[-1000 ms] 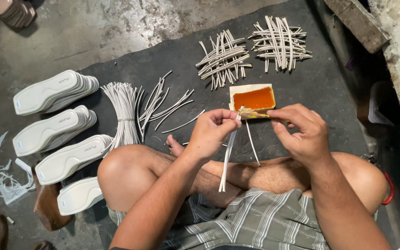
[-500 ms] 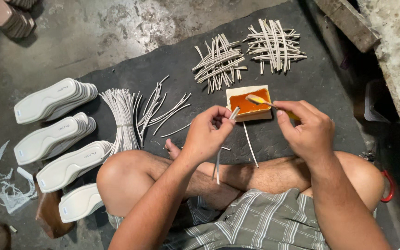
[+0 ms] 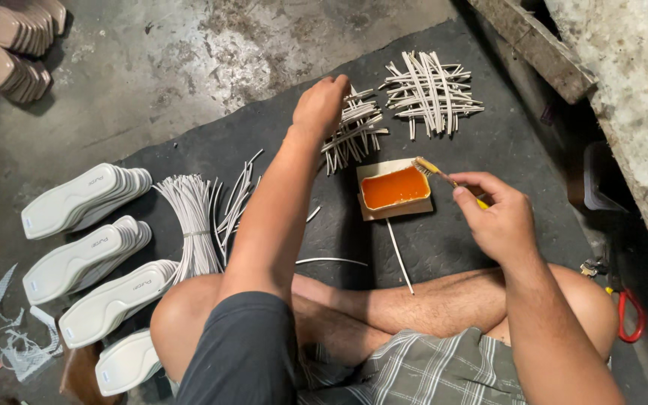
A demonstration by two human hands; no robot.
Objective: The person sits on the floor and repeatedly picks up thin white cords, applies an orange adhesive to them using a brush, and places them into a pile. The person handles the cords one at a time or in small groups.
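Note:
My left hand [image 3: 322, 103] reaches far forward over the dark mat [image 3: 279, 142] and rests on a criss-crossed pile of white strips [image 3: 354, 131]; its fingers are closed down on the pile. My right hand [image 3: 495, 217] holds a small yellow-handled brush [image 3: 444, 175] whose bristles sit at the far right corner of a shallow box of orange glue [image 3: 393, 189]. A second criss-crossed pile of strips [image 3: 430, 94] lies further right. Loose white strips [image 3: 399, 255] lie in front of my crossed legs.
Stacks of white shoe soles [image 3: 84, 199] lie fanned at the left, beside a tied bundle of white strips [image 3: 193, 225]. More soles [image 3: 9, 37] are stacked at the top left. Red-handled scissors [image 3: 628, 311] lie at the right near a wooden plank [image 3: 534, 45].
My left hand has gone from in front of my chest out to the left strip pile. The strip it held is no longer in my hands. The brush has stayed at the glue box.

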